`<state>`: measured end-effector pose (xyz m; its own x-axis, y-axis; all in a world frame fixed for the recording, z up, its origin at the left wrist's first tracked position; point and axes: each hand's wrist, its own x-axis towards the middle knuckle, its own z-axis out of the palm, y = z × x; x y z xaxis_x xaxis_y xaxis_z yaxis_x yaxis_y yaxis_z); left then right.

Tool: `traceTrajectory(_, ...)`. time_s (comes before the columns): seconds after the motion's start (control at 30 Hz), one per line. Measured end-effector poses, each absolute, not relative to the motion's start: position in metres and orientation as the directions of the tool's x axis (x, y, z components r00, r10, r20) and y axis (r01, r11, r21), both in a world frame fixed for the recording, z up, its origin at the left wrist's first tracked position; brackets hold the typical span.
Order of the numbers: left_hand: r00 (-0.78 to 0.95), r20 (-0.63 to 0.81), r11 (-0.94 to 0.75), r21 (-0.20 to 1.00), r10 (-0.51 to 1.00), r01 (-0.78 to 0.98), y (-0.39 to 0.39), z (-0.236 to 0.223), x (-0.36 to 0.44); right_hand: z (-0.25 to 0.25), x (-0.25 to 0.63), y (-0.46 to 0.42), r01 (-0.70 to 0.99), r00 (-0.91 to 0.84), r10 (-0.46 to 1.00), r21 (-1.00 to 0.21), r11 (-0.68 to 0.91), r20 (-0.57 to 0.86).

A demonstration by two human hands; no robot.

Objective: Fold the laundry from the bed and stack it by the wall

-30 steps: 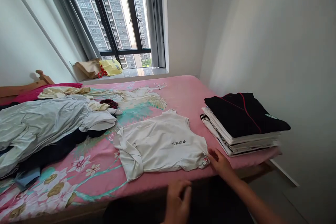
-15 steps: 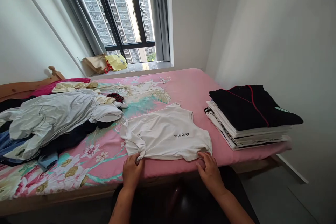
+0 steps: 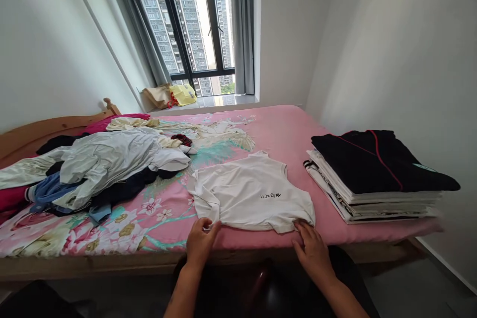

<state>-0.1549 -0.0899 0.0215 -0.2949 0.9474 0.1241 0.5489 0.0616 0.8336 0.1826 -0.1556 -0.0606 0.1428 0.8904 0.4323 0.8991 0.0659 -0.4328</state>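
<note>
A white shirt (image 3: 249, 191) with small dark lettering lies spread at the bed's near edge, its left side folded inward. My left hand (image 3: 201, 241) is at its lower left corner, with thumb and fingers pinched on a bit of the fabric. At the lower right corner, my right hand (image 3: 313, 248) rests its fingertips on the cloth, the thumb held apart from it. Right of the shirt is a stack of folded clothes (image 3: 387, 203), topped by a black garment (image 3: 365, 164) with red piping.
A loose heap of clothes (image 3: 112, 159) covers the left part of the bed, on a pink floral sheet (image 3: 283, 124). A yellow bag (image 3: 183, 94) and a brown paper bag (image 3: 156, 96) lie on the windowsill. A wall borders the right side.
The view has turned left and up, so everything appears farther right. My left hand has shifted slightly leftward along the shirt's corner; my right hand stays at the other corner.
</note>
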Motion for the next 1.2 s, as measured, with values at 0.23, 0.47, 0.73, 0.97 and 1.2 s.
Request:
traceTrajectory(0.23, -0.320, -0.083, 0.118, 0.989, 0.944, 0.091, -0.068, 0.017, -0.157, -0.068, 0.185, -0.163, 0.933, 0.082, 0.898, -0.351, 0.083, 0.432)
traceTrajectory(0.47, -0.495, -0.128, -0.020, 0.959, 0.859, -0.282, -0.089, 0.011, -0.222, -0.070, 0.187, -0.165, 0.936, 0.091, 0.895, -0.344, 0.073, 0.437)
traceTrajectory(0.73, -0.499, -0.158, 0.030, 0.966, 0.852, -0.256, -0.096, 0.003, -0.209, -0.064, 0.187, -0.161, 0.857, 0.140, 0.889, -0.503, 0.112, 0.437)
traceTrajectory(0.97, -0.497, -0.062, 0.276, 0.888, 0.865, 0.369, -0.103, 0.002, -0.208, -0.039, 0.155, -0.180, 0.369, 0.362, 0.930, -0.926, -0.080, 0.064)
traceTrajectory(1.2, -0.573, -0.225, 0.006, 0.934, 0.788, -0.357, -0.106, 0.009, -0.201, -0.014, 0.121, -0.156, -0.433, 0.249, 0.842, -0.833, -0.345, -0.478)
